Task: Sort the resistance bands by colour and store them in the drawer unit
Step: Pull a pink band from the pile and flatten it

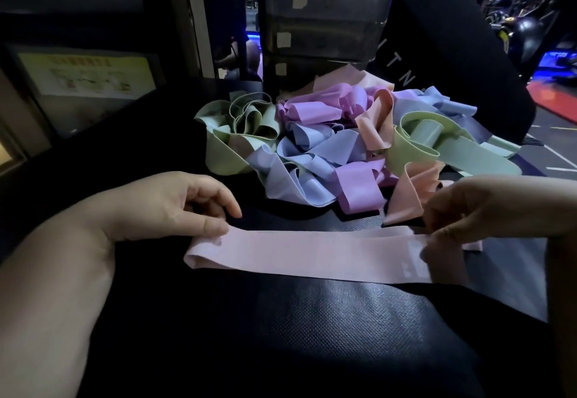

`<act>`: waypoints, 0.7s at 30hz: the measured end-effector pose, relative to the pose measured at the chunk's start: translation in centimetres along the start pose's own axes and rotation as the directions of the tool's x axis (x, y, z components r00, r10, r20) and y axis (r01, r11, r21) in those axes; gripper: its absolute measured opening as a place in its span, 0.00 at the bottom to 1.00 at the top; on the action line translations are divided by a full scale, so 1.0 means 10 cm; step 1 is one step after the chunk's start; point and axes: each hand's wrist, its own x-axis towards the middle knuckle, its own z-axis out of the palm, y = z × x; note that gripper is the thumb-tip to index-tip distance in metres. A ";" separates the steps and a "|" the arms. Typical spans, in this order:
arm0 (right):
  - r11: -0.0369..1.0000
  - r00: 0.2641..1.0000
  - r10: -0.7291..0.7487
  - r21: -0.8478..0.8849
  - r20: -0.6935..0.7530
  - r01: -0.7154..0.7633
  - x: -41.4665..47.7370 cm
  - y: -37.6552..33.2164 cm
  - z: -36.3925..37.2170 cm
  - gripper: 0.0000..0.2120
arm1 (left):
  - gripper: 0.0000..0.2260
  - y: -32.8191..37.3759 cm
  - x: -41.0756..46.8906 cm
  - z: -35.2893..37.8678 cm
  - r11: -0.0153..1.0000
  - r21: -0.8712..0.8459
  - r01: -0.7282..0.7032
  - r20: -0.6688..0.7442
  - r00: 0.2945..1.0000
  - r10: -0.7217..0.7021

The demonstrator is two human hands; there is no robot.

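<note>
A pale pink band [306,254] lies flat and stretched out across the dark mat in front of me. My left hand [175,207] pinches its left end with thumb and curled fingers. My right hand [487,210] pinches its right end. Behind it sits a tangled pile of bands [337,148]: green, purple, blue and salmon pink loops mixed together. The dark drawer unit [324,29] stands behind the pile, its drawers closed, with small paper labels on the fronts.
The dark textured mat [359,319] fills the foreground. A framed yellow notice [87,76] hangs at the left. Gym equipment and a red floor strip [555,98] show at the far right.
</note>
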 end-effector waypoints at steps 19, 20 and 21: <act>0.966 0.981 0.149 -0.191 -0.126 -0.172 -0.03 0.06 -0.03 0.03 | 0.35 -0.16 0.05 0.01 0.985 0.162 0.059 -0.079 0.996 -0.047; 0.962 0.978 0.159 -0.199 -0.135 -0.185 -0.03 0.07 -0.02 0.02 | 0.35 -0.17 0.06 0.01 0.989 0.134 0.058 -0.074 0.996 -0.049; 0.959 0.976 0.164 -0.207 -0.142 -0.191 -0.05 0.06 -0.02 0.02 | 0.35 -0.16 0.08 0.02 0.991 0.121 0.049 -0.061 0.997 -0.042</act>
